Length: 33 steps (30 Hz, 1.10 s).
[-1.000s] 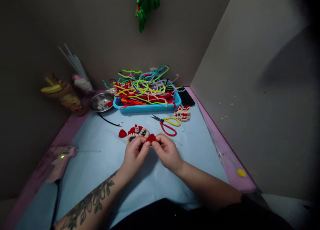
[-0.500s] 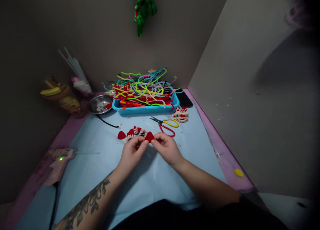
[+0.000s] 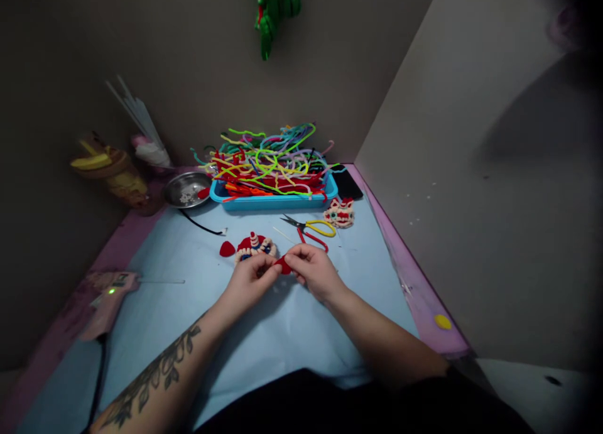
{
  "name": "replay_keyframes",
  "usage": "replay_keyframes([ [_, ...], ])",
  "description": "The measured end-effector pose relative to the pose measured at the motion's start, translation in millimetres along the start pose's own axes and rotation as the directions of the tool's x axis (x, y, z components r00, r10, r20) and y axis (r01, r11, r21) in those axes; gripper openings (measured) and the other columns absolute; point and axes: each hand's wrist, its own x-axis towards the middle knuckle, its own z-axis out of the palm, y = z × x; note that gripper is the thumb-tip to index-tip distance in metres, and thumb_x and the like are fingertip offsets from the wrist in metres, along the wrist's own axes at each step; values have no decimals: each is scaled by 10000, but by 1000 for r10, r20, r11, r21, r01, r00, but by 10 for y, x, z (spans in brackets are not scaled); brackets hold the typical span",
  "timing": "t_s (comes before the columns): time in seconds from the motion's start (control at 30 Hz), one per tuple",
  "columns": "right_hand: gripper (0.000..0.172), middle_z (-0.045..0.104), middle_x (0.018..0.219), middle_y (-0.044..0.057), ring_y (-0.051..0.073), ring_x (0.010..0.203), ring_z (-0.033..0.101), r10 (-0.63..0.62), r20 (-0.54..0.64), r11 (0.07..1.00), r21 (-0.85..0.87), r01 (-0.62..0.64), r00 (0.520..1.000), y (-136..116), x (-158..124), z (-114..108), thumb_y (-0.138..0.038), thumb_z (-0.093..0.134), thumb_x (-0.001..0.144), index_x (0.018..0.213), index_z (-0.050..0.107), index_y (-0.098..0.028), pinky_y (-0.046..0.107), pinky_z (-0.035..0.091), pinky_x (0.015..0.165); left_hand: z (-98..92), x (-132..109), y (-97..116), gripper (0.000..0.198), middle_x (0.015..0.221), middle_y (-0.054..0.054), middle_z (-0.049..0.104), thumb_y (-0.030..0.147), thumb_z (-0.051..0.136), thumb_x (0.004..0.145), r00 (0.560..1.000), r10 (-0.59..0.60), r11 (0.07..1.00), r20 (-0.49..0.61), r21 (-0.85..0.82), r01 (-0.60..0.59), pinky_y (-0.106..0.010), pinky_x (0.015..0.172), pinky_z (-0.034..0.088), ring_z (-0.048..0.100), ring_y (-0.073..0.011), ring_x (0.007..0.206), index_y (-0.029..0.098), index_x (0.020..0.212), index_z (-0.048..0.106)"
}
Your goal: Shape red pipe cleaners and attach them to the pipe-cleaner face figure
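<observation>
Between my hands is a small red fuzzy piece (image 3: pixel 284 266), partly covered by my fingers. My left hand (image 3: pixel 252 280) pinches its left side, and my right hand (image 3: pixel 313 271) pinches its right side. Just beyond my left hand lies a red, cream and blue pipe-cleaner ornament (image 3: pixel 254 245), its lower part hidden by that hand. Left of the ornament rests another red rounded triangular piece (image 3: pixel 227 249). Scissors (image 3: pixel 313 227) with one yellow and one red handle lie past my right hand. A second cream and red ornament (image 3: pixel 340 213) sits to their right.
A blue tray (image 3: pixel 273 203) heaped with coloured pipe cleaners (image 3: pixel 268 161) stands at the back, beside a metal bowl (image 3: pixel 183 190) and a black phone (image 3: pixel 347 184). A pink glue gun (image 3: pixel 106 305), its light green, lies at left. A yellow piece (image 3: pixel 442 321) is at the right edge.
The red piece has turned in my fingers; its pointed top no longer shows. My right fingers have shifted over its upper right side. The view has moved slightly.
</observation>
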Motion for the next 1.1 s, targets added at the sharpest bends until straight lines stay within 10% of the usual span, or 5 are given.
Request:
replay_keyframes([
  [0.37,236,494,460,-68,52,367,383,9,-62,999,51,-6,998,16,-25,69,-381,694,693,682,579,-175,177,261,349,56,-11,5,281,592,28,461,410,590,754,996,-81,992,-34,-103,77,-233,517,279,377,-99,544,142,673,560],
  [0.8,152,591,649,8,135,620,532,-374,32,798,-497,340,927,-81,-94,5,-243,591,779,637,579,-193,260,417,579,-1,-14,17,245,563,38,434,370,575,758,999,-29,999,43,-45,31,-226,502,263,354,-100,531,158,643,532],
  [1.1,69,622,828,35,163,776,585,-329,117,862,-368,349,937,-58,-32,6,-259,644,753,762,632,-192,291,469,693,-18,-12,1,235,562,35,424,343,546,770,995,7,998,95,55,-13,-224,499,260,350,-100,542,152,633,538],
])
